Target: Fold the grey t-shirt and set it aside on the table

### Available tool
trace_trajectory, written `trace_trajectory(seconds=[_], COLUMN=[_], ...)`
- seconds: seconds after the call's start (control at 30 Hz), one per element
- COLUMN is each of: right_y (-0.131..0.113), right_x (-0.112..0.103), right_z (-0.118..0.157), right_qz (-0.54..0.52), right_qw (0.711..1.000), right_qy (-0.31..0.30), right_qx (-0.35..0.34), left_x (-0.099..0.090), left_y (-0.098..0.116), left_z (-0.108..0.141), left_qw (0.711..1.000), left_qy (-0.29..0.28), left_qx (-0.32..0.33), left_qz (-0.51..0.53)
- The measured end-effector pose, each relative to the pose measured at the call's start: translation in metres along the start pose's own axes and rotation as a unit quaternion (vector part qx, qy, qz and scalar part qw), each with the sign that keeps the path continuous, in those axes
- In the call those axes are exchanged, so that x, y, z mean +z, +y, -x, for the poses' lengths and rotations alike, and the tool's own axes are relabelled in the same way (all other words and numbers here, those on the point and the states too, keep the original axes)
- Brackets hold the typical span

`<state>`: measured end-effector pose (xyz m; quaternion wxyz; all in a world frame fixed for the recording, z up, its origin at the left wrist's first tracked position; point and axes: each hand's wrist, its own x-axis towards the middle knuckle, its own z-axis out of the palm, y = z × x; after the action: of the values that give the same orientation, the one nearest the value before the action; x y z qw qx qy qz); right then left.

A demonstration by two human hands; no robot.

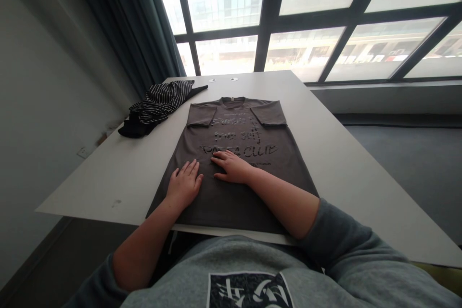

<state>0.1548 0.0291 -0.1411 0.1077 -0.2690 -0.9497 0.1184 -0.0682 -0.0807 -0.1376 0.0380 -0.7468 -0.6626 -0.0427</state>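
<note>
While both palms lie flat with fingers spread, the left hand (185,184) and right hand (233,167) press the grey T-shirt (234,154) on the table (332,154); its long axis runs away toward the collar, beyond the fingertips.

The shirt (234,154) lies flat on the bench (342,163), both hands on it, with a crumpled garment (159,106) at its far left.
</note>
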Motion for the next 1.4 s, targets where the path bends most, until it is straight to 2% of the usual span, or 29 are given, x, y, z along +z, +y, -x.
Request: trace_trajectory(seconds=[0.17, 0.3, 0.53, 0.7, 1.0, 1.27, 1.4], right_y=[0.002, 0.004, 0.004, 0.004, 0.005, 0.005, 0.005], right_x=[0.003, 0.005, 0.005, 0.006, 0.007, 0.007, 0.006], right_z=[0.0, 0.0, -0.002, -0.001, -0.001, -0.001, 0.0], right_qz=[0.005, 0.001, -0.002, -0.014, -0.002, -0.012, -0.018], right_qw=[1.0, 1.0, 1.0, 1.0, 1.0, 1.0, 1.0], right_qy=[0.002, 0.009, 0.011, 0.015, 0.018, 0.019, 0.022], right_qx=[0.0, -0.005, -0.006, -0.005, -0.006, -0.005, -0.005], left_x=[-0.002, -0.007, 0.004, 0.011, 0.011, 0.012, 0.009], left_y=[-0.014, -0.018, -0.013, -0.017, -0.029, -0.021, -0.022], left_z=[-0.002, -0.006, -0.004, -0.001, 0.002, 0.002, 0.007], left_qw=[0.998, 0.997, 0.999, 1.0, 0.999, 1.0, 0.999], left_qy=[0.018, 0.017, -0.007, -0.004, -0.033, -0.019, -0.026], left_qx=[-0.053, -0.063, -0.025, -0.021, 0.001, 0.003, 0.039], left_qz=[-0.023, -0.043, -0.021, -0.011, 0.022, -0.004, 0.027])
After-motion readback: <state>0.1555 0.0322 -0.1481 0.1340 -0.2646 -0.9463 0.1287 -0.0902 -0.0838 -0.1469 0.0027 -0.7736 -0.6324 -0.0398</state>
